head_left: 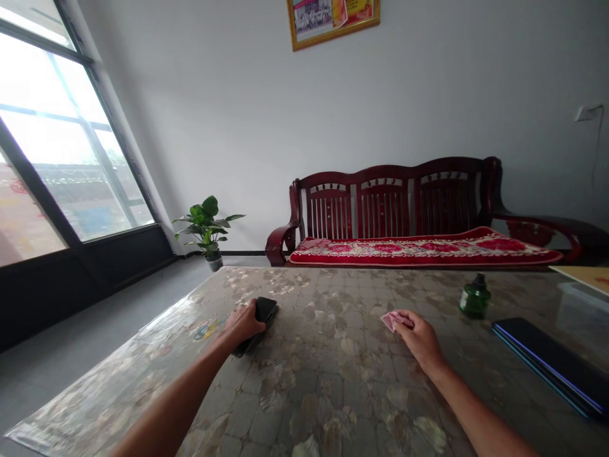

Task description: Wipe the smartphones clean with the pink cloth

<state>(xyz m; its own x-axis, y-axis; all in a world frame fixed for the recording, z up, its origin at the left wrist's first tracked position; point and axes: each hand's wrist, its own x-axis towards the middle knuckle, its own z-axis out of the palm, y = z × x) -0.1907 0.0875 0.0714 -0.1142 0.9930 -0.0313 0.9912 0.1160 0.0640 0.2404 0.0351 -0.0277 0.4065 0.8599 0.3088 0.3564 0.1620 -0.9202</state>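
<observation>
My left hand (pixel 245 322) is closed around the side of a black phone (pixel 266 310) on the left part of the table. The phone lies on or just above the tabletop; I cannot tell which. A small folded pink cloth (pixel 391 319) is pinched between the fingers of my right hand (pixel 420 336), just over the table to the right of the middle. Part of the cloth is hidden by my fingers.
A flower-patterned cover lies on the table (pixel 304 381). On the right stand a green bottle (pixel 474 298) with a black cap, dark blue-edged phones (pixel 547 362), apparently stacked, and a clear plastic box (pixel 583 317). Behind are a red wooden bench (pixel 385 203) and a potted plant (pixel 207 228).
</observation>
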